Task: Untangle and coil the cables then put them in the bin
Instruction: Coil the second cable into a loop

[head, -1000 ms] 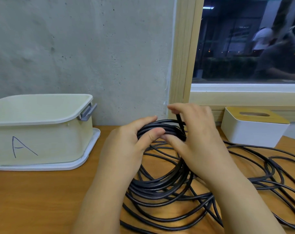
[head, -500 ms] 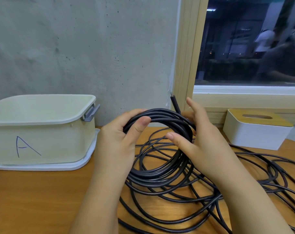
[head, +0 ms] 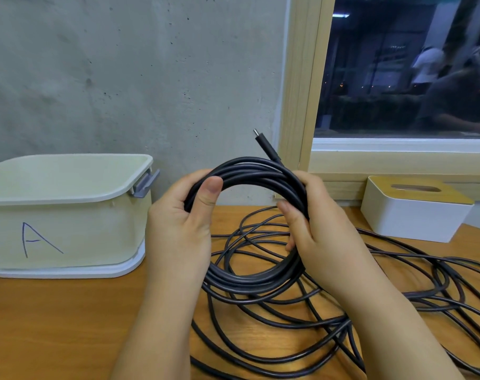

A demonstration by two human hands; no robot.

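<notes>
My left hand (head: 182,229) is curled round the left side of the coil (head: 256,176), thumb laid over the front of the strands and the other fingers wrapped behind them. My right hand (head: 319,234) grips the coil's right side the same way, thumb across the front of the bundle, fingers hidden behind it. Between my two hands the coil stands nearly upright, lifted above the table (head: 55,325), its lower arc hanging just over the loose cable (head: 398,272). From the coil's top right a short tail sticks up and to the left, ending in a plug (head: 262,141) with a small metal tip, in front of the grey wall (head: 123,78). The loose cable sprawls on the table below and to the right of the coil in many crossing black loops; I cannot tell whether it is one cable or several. Left of the coil sits the bin (head: 68,229), cream, open-topped, marked with a hand-drawn A, standing on a white base. Right of the coil, against the window frame (head: 296,91), is a white tissue box (head: 414,212) with a wooden top.
</notes>
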